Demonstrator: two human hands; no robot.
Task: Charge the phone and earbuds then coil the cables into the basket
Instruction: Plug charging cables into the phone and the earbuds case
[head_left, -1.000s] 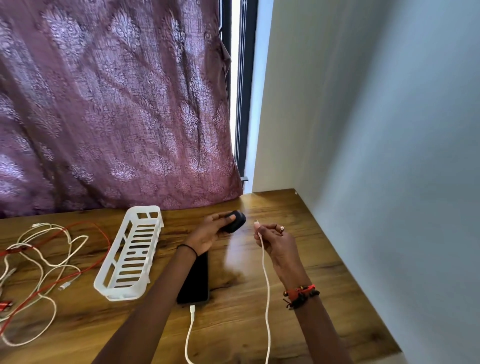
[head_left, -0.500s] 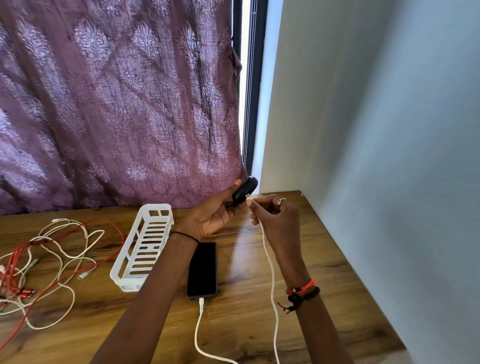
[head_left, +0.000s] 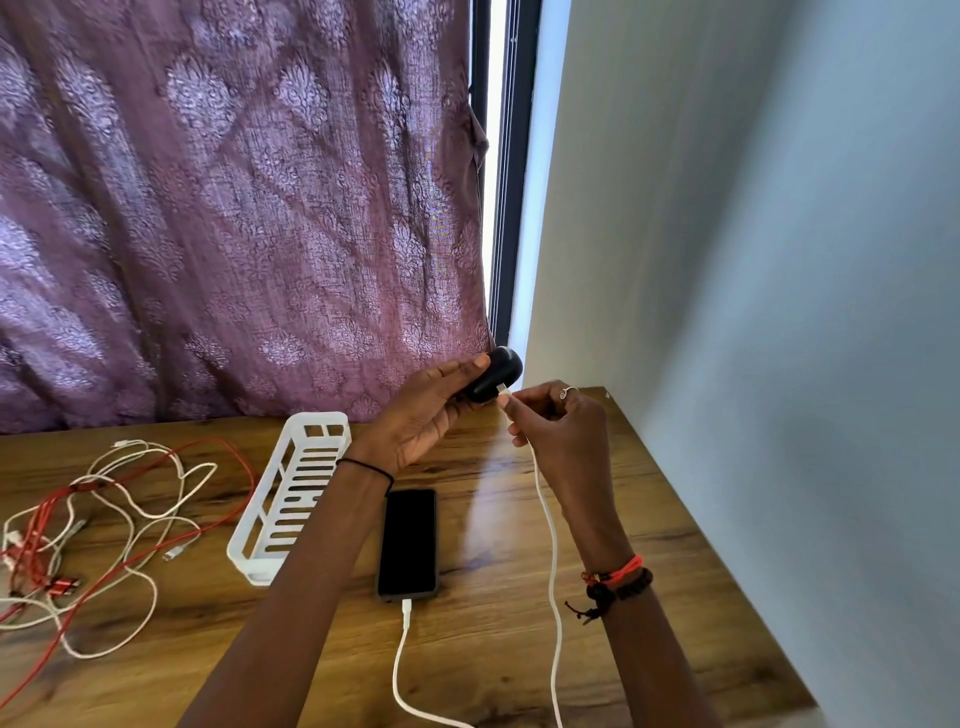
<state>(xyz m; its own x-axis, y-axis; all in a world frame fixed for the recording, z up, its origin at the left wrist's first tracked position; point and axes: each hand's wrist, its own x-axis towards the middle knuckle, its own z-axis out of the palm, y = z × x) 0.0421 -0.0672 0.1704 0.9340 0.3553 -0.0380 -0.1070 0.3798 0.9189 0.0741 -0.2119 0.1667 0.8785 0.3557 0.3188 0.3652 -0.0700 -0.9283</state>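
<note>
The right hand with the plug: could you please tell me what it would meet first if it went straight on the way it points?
The black earbuds case in the left hand: the plug that the right hand pinches points straight at it, apparently almost touching, though depth is unclear.

I can't tell if the plug tip is seated in the earbuds case; the joint is too small. The left hand covers the case's lower left side. The right hand hides part of the white cable. That cable and the phone cable both run off the bottom edge. The left forearm blocks the near right wall of the basket. The cable tangle is cut by the left edge, and I can't separate the strands.
</note>
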